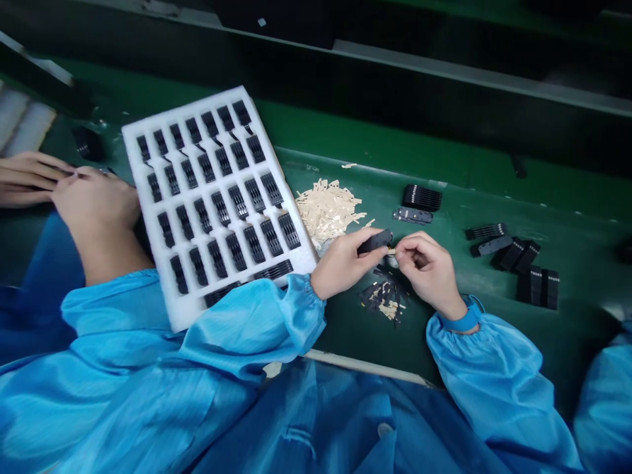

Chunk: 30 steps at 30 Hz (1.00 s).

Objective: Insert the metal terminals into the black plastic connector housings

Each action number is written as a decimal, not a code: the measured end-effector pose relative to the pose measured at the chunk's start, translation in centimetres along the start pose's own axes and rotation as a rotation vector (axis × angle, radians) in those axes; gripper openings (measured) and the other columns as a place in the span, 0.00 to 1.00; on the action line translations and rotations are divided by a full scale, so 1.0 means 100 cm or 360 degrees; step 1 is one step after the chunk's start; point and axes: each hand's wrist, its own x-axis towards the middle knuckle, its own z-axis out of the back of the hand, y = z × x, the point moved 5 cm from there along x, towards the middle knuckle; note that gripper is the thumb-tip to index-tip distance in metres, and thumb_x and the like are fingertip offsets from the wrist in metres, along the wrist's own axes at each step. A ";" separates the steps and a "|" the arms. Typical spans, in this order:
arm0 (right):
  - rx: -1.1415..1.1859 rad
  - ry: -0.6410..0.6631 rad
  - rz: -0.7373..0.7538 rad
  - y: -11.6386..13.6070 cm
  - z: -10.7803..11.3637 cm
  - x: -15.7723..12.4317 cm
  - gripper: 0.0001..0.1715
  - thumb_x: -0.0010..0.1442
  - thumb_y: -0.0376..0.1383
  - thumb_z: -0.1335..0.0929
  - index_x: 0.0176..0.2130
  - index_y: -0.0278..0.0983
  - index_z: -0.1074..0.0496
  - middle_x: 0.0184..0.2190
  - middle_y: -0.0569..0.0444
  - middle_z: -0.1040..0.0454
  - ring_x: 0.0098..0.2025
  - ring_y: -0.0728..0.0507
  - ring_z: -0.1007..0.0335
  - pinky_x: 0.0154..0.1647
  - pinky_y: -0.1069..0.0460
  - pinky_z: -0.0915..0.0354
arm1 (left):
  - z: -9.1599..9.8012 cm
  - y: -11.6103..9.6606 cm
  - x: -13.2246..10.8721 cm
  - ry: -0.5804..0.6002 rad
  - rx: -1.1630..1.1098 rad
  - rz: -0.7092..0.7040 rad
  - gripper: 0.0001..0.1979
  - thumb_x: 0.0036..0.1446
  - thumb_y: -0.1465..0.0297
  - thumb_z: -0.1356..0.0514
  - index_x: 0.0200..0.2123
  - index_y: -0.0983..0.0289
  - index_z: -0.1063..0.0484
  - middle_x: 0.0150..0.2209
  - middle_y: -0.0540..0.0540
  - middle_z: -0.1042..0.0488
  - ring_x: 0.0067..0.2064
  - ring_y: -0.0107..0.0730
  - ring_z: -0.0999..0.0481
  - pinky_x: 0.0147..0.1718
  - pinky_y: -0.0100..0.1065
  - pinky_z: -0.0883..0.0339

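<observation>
My left hand (345, 258) is closed around a dark, flat, rounded-ended piece (375, 241), gripped between thumb and fingers. A small cream strip (391, 251) shows at its lower right end. The fingertips of my right hand (427, 266) are pinched together on that strip. Below the hands lies a scatter of thin black strips (382, 296), with cream bits mixed in. Just behind my left hand spreads a heap of cream paper-like pieces (328, 209).
A white foam tray (145, 227) holding rows of black parts stands at left. Black stacked pieces (422, 197) lie behind my right hand, with several more stacks (513, 253) farther right. At far left are a co-worker's hands (93, 197); another blue sleeve (605, 401) shows at right.
</observation>
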 end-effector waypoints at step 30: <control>-0.0179 -0.0196 0.0108 -0.003 0.006 0.001 0.05 0.62 0.31 0.31 0.33 0.38 0.26 0.31 0.55 0.30 0.27 0.50 0.39 0.25 0.52 0.42 | 0.014 -0.006 -0.005 -0.0356 0.0532 0.0040 0.04 0.59 0.71 0.40 0.36 0.61 0.25 0.25 0.48 0.28 0.29 0.29 0.28 0.29 0.29 0.40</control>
